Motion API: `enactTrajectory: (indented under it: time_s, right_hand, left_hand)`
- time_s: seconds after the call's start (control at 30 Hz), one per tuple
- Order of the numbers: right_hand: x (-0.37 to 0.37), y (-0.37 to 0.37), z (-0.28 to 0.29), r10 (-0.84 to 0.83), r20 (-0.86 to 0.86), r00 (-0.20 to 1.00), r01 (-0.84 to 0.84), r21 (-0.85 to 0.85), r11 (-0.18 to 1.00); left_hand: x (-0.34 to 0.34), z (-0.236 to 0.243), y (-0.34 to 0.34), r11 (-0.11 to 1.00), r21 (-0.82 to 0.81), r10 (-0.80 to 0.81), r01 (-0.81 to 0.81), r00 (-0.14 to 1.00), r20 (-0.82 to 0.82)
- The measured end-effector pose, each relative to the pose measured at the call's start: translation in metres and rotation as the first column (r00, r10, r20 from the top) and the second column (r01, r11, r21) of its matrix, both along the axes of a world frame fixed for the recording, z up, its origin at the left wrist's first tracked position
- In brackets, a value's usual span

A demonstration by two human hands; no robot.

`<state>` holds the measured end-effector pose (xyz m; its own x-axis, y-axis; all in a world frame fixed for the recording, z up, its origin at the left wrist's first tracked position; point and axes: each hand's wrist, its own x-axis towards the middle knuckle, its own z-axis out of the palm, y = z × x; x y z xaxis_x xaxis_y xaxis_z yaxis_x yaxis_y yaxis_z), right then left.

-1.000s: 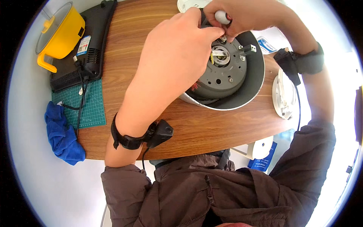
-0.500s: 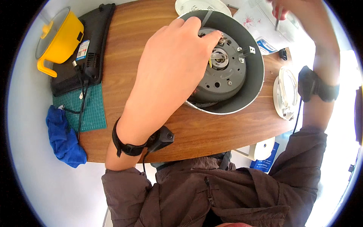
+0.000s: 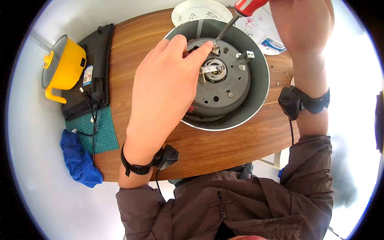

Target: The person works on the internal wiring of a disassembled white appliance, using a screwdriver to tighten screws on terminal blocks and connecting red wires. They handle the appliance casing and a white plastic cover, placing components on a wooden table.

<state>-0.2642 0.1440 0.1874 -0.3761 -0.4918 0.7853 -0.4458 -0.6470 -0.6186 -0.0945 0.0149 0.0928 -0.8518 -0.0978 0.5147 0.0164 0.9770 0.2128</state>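
A grey metal housing [image 3: 256, 100] holds a round metal plate [image 3: 236, 84] with holes, a central fitting and small upright brackets [image 3: 245, 58]. My left hand [image 3: 164, 86] reaches over the housing's left side, fingers curled, thumb tip at a small metal part near the plate's upper edge; whatever it grips is hidden. My right hand [image 3: 300, 24], at the upper right, is closed on a red-handled screwdriver [image 3: 251, 6]. The screwdriver's shaft slants down-left, its tip beside my left thumb at that small part.
A white plastic disc [image 3: 192, 12] and a floral-printed white panel [image 3: 260, 28] lie behind. On the wooden table [image 3: 124, 56] are a yellow pot [image 3: 68, 64], a black flat appliance [image 3: 100, 72], green mat [image 3: 108, 132], blue cloth [image 3: 80, 160], cables and small screws at the right.
My right hand lifted away from the housing, and the screwdriver now points back in at the small part. My left hand stays on the housing; the housing appears slightly lower-left in view.
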Motion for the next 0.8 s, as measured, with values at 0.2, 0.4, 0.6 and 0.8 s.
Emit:
enactTrajectory:
  time_s: [0.2,0.4,0.6,0.8]
  right_hand:
    - [0.002,-0.01,-0.008,0.041,0.071,0.997,-0.042,0.011,0.999]
    - [0.011,-0.005,-0.001,-0.007,0.09,0.996,0.002,0.051,0.999]
    - [0.012,-0.007,-0.002,0.023,0.061,0.998,-0.027,0.068,0.997]
    - [0.013,-0.007,0.006,-0.157,-0.253,0.954,0.222,0.25,0.943]
  left_hand:
    - [0.002,-0.005,-0.002,1.0,0.019,-0.003,0.004,0.998,-0.06]
    - [-0.001,-0.008,-0.003,1.0,0.009,-0.015,0.016,0.997,-0.081]
    - [0.0,-0.009,-0.004,1.0,-0.003,-0.005,0.005,0.997,-0.075]
    - [0.0,-0.009,-0.005,1.0,-0.01,-0.007,0.006,0.997,-0.081]
